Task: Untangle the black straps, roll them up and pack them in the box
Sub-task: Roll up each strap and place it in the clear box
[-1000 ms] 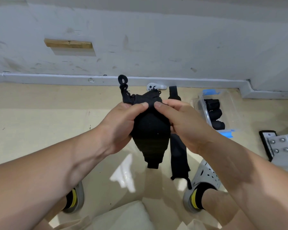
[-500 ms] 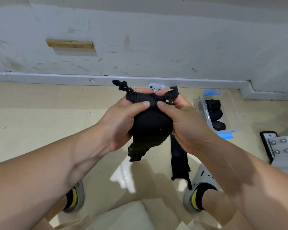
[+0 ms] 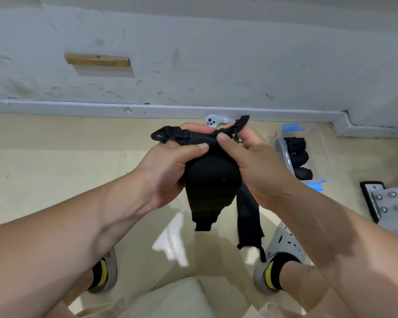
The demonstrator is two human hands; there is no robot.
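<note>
Both hands up in front of the body, over the beige floor. Left hand closed on the bunched black fabric strap, thumb pressed on its top. Right hand also closed on it, thumb and fingers pinching the upper edge; a short tail of strap sticks up past the right fingers. A crumpled end pokes out left of the left hand. Wide part of the strap hangs down between the hands; a second narrow length hangs below the right wrist, toward the right grey perforated clog.

Clear plastic box with blue latches sits on the floor near the grey wall skirting, right of the hands, with three rolled black straps inside, stacked in a row. Small white controller lies on the floor by the skirting, just behind the hands.
</note>
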